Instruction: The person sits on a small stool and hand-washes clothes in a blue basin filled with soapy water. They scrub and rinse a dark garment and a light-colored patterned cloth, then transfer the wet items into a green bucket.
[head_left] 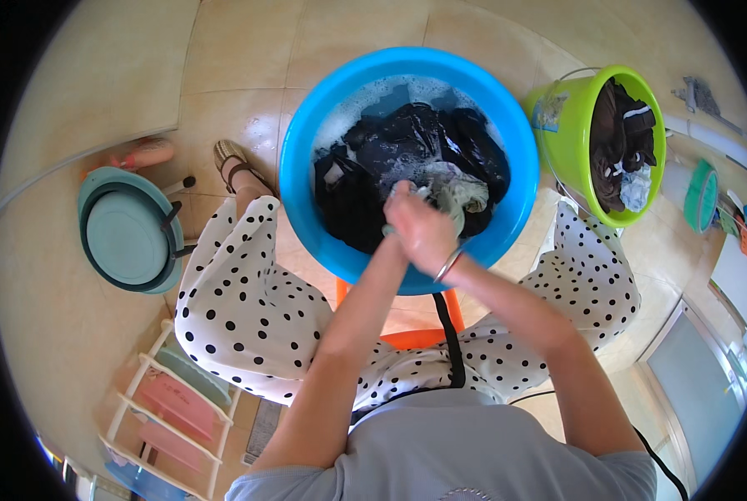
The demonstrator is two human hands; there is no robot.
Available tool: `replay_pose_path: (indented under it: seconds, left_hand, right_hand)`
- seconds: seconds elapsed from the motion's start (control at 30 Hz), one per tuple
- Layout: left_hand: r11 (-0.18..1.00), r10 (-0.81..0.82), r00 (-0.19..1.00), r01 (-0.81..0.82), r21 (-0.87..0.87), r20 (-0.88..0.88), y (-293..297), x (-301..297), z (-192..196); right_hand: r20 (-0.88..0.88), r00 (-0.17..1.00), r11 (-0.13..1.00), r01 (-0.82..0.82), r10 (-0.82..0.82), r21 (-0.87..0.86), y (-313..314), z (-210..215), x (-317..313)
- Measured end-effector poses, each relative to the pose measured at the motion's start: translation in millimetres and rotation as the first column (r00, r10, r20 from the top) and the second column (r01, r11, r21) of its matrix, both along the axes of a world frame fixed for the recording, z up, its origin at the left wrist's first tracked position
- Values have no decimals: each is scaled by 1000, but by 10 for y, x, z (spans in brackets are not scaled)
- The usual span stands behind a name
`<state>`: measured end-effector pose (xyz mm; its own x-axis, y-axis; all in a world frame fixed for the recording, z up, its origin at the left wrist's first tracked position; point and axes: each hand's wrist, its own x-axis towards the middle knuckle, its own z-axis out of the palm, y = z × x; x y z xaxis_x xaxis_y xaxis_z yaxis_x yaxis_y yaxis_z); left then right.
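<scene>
A round blue basin (296, 167) stands between my knees, holding sudsy water and soaked dark clothes (390, 150). Over it my right hand (427, 227), a bangle at its wrist, is closed on a wet, pale, thin cloth (461, 192). Crossing beneath it, my left hand (400, 242) is mostly hidden by the right one; it appears to be closed on the same cloth. The cloth is bunched and spreads to the right of my hands, above the dark clothes. Foam floats along the basin's far and left sides.
To the basin's right is a lime-green bucket (569, 134) with dark clothes in it. Orange plastic (415, 338) shows under the basin's near side. A grey-green folding basin (127, 234) is at the left, above a white rack (144, 359). A green brush (701, 196) is at the right.
</scene>
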<state>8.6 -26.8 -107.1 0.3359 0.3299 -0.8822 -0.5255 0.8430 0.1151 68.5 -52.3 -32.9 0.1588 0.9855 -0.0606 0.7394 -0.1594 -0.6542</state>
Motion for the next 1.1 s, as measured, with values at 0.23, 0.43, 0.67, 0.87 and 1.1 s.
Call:
replay_pose_path:
  seconds: [0.23,0.43,0.67,0.87,1.1]
  left_hand:
    - [985,-134,975,151,82,-179,-17,432,585]
    - [959,101,994,-107,264,37,493,-214,127]
    - [878,-42,816,306,369,-577,465,-411,-40]
    - [123,12,534,838,532,-845,341,-329,-331]
    - [672,71,892,288,682,-446,848,-181,52]
  right_hand:
    - [114,956,871,293,-270,-393,185,-836,1097]
    - [-354,933,823,-150,-66,-548,-141,-357,1377]
    - [-232,887,903,335,-398,-270,-291,-133,1486]
    - [-901,298,949,115,-316,-294,496,1235,905]
    - [-926,339,986,31,-164,-163,1007,930,1152]
